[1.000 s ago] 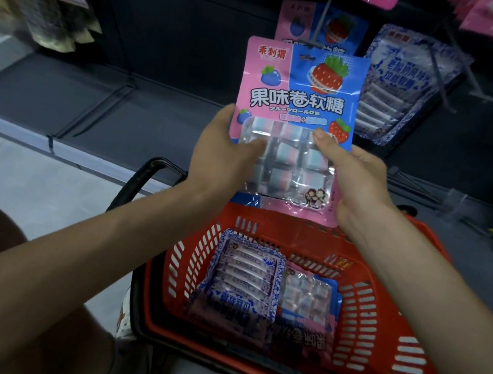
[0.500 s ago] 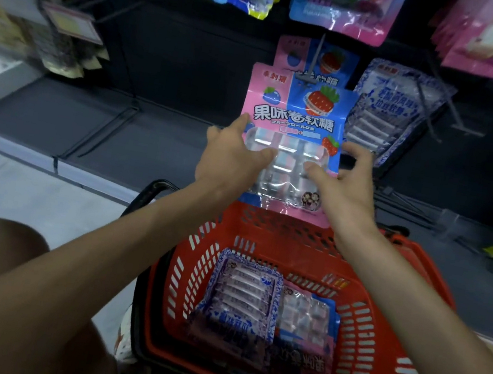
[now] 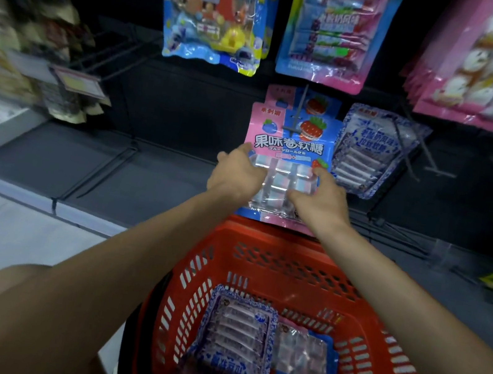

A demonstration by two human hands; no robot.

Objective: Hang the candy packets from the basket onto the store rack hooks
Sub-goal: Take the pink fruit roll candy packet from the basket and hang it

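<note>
A pink and blue candy packet with strawberry art is held upright in front of the rack. My left hand grips its left side and my right hand grips its right side. Its top edge sits at a grey rack hook, where a matching packet hangs behind. Below, the red basket holds a blue-white patterned packet and a pink and blue packet.
Blue-white packets hang on the hook to the right. Above hang a blue toy-candy bag, a pink-blue bag and pink bags. Bare hooks stick out at right. A dark shelf base runs left.
Both hands have carried the packet forward and away from me, up to the hook. The view has tilted up, showing more of the upper rack.
</note>
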